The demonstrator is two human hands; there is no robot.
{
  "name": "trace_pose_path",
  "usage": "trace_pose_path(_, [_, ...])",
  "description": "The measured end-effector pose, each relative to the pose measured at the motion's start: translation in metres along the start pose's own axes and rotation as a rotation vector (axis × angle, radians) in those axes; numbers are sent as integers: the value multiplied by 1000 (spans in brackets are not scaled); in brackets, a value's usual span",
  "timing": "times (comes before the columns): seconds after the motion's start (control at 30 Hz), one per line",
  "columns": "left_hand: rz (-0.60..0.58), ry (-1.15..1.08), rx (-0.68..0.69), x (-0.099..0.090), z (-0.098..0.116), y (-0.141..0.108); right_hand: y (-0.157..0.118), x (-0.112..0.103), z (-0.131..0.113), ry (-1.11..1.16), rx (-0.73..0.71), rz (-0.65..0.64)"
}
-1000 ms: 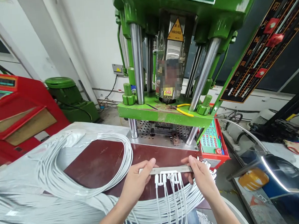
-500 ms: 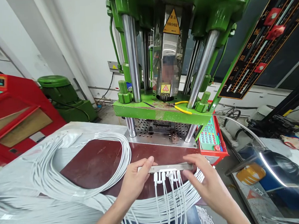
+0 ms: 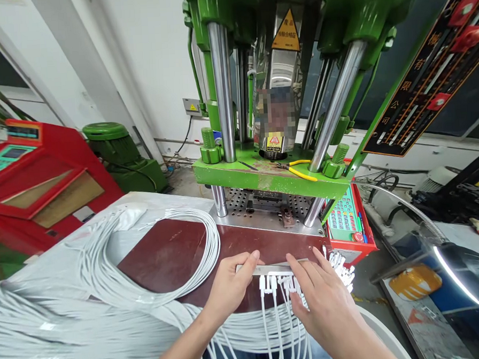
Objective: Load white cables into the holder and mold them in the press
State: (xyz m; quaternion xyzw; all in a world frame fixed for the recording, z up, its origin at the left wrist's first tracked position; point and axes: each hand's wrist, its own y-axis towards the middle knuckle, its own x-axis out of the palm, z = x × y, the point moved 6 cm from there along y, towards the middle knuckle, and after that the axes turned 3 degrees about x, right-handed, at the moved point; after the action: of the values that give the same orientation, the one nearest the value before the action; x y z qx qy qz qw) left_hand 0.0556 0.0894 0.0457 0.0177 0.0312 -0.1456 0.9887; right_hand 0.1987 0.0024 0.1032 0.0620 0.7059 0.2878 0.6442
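Observation:
A narrow metal bar (image 3: pixel 264 269) lies level above the brown board, its left end pinched between thumb and fingers of my left hand (image 3: pixel 232 284). White moulded cable connectors (image 3: pixel 274 285) hang in a row from its near edge, with white cables running down toward my lap. My right hand (image 3: pixel 323 293) is over the bar's right end, fingers across the top and thumb low beside the rightmost connectors. It covers that end of the bar and some of the connectors.
A coil of white cable (image 3: pixel 211 250) lies on the brown board (image 3: pixel 159 256), with more cable bundles (image 3: pixel 91 337) to the left. Beyond stands a green press (image 3: pixel 255 178) with yellow-handled pliers (image 3: pixel 301 171) on its plate. A red control box (image 3: pixel 365 242) and white connector ends (image 3: pixel 343 270) are at right.
My right hand has closed in from beside the bar's right end, its fingers now over the bar. The view has shifted left, and white connector ends now show behind my right hand.

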Motion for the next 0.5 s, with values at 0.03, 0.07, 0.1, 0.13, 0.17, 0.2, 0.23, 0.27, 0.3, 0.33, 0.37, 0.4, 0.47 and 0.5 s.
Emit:
trace_pose_path(0.03, [-6, -3, -3, 0, -1, 0, 0, -1, 2, 16, 6, 21])
trace_pose_path(0.07, [-12, -2, -6, 0, -2, 0, -1, -2, 5, 43, 17, 27])
trace_pose_path(0.1, [-18, 2, -8, 0, -2, 0, -1, -3, 7, 75, 33, 17])
trace_pose_path(0.13, [-22, 8, -11, 0, -3, 0, 0, -4, 10, 105, 52, -3])
trace_pose_path(0.17, [-26, 13, -12, 0, -3, 0, 0, -5, 11, 130, 66, -33])
trace_pose_path(0.2, [-27, 16, -11, 0, -3, 0, 0, -5, 11, 146, 71, -65])
trace_pose_path(0.23, [-26, 17, -8, 0, -2, 0, 1, -6, 8, 156, 68, -94])
trace_pose_path(0.27, [-24, 17, -1, 1, -1, 0, 2, -7, 5, 161, 59, -108])
trace_pose_path(0.3, [-20, 16, 8, 1, 0, 0, 3, -7, 0, 162, 52, -112])
trace_pose_path(0.33, [-18, 17, 16, 2, 1, 0, 4, -8, -6, 155, 46, -107])
trace_pose_path(0.37, [-17, 21, 23, 3, 2, 0, 6, -7, -12, 141, 46, -95])
trace_pose_path(0.4, [-16, 24, 29, 5, 3, 0, 8, -6, -17, 119, 50, -80])
trace_pose_path(0.47, [-24, 31, 45, 8, 4, 0, 11, -2, -26, 58, 68, -42])
trace_pose_path(0.5, [-30, 36, 55, 10, 4, -1, 11, 0, -29, 26, 73, -20])
